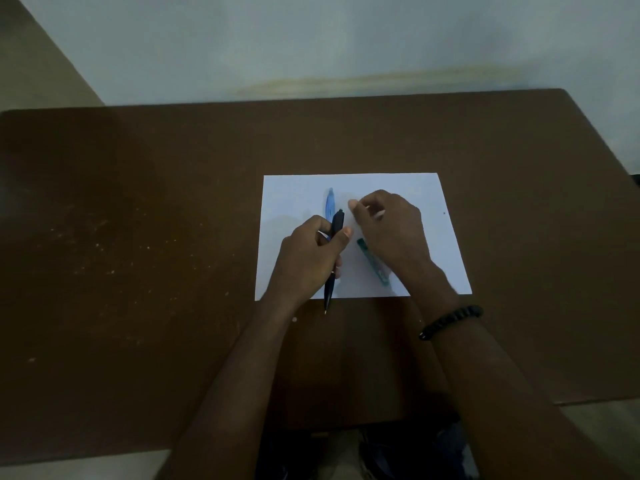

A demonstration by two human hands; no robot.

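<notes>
Left hand [311, 252] curled tight round black pen [331, 271] and blue pen [329, 202] together, right hand [388, 226] fingertips bunched, grip impossible to tell, green pen [374, 263] flat beneath it on white paper [440, 258], brown table [138, 237] around.

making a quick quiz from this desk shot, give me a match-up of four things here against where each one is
Things
1. black pen
2. blue pen
3. green pen
4. bracelet

Places
a. lies on the paper, partly beneath the right hand
b. sits round the right wrist
c. gripped in the left hand, tip past the paper's near edge
d. its end shows over the paper, beyond the left hand's fingers

Pairs: 1-c, 2-d, 3-a, 4-b
</notes>
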